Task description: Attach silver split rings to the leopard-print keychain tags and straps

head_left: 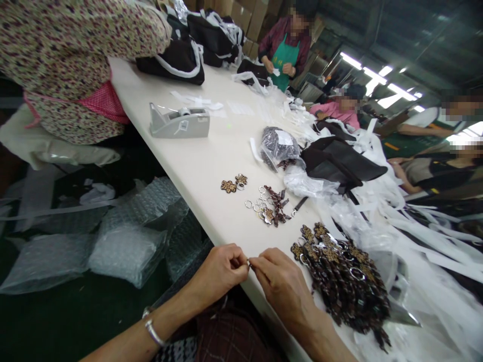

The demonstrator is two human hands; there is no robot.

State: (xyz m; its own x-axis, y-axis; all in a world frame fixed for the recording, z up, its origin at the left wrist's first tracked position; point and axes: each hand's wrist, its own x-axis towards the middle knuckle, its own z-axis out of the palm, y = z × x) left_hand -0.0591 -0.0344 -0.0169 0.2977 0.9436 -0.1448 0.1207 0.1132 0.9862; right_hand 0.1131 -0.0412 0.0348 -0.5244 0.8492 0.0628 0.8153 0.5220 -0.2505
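Note:
At the table's near edge, my left hand (229, 264) and my right hand (281, 279) meet fingertip to fingertip. Both are closed in a pinch around something small with a glint of metal, mostly hidden by the fingers. Just beyond them lies a small group of metal key rings (258, 205) with dark brown braided straps (279, 208). Farther off are two leopard-print flower charms (228, 186) with a ring. To the right of my right hand, a large pile of flower-charm keychains with dark straps (339, 276) spreads over the table.
A grey tape dispenser (180, 124) stands near the left table edge. Dark bags (341, 163), a plastic-wrapped bundle (279, 146) and white strips (407, 201) cover the right side. Bubble-wrap bags (128, 251) lie below left. A person in a floral top (75, 65) and other people surround the table.

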